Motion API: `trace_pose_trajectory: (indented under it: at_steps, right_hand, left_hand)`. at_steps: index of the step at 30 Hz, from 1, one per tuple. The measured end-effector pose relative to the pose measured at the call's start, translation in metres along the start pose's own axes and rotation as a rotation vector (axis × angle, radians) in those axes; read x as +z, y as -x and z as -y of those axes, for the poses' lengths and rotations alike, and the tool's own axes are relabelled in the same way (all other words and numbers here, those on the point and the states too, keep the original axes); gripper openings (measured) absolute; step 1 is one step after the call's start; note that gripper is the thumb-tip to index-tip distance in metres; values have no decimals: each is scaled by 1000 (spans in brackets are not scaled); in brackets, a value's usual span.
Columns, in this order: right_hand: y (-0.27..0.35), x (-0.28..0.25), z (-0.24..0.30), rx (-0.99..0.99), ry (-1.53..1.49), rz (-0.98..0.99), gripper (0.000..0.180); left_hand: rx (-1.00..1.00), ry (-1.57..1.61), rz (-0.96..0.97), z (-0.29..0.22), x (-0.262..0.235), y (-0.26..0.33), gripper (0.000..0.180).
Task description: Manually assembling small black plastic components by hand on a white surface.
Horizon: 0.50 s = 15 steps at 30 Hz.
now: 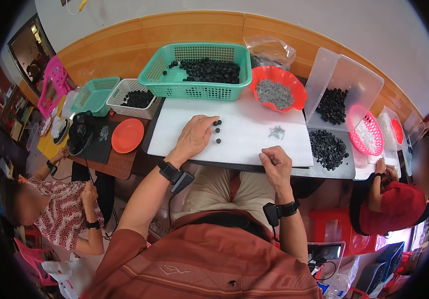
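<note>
On a white foam sheet (169, 130) in front of me, several small round black parts (218, 130) stand in a short column. My left hand (194, 137) rests beside them, palm down, its fingers stretched out and the fingertips close to the topmost part. A small heap of thin grey pieces (277, 132) lies farther right on the sheet. Below that heap, at the sheet's near edge, my right hand (277, 167) is closed with its fingers curled in and the thumb against them. Whatever it may hold is hidden.
Behind the sheet stand a green basket (194, 90) of black parts and a red scalloped bowl (298, 99) of grey pieces. At right are a clear bin (319, 74) of black parts and a pink basket (356, 142). People sit working at left (65, 204) and right (399, 199).
</note>
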State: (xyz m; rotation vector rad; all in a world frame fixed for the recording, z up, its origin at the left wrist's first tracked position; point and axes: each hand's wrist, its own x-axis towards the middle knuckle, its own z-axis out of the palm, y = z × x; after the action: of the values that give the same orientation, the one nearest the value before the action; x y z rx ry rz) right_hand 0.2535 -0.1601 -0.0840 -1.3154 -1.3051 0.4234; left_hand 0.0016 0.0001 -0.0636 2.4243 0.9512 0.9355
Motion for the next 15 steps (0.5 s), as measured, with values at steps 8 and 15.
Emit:
trace_pose_trajectory:
  at_steps: [8,15]
  right_hand:
    - [0,0,1,17,-14,8,10]
    - [1,-4,5,-22,3,8,9]
  left_hand:
    - [2,-19,7,2,1,1,37]
    - [11,-11,-15,0,0,-1,32]
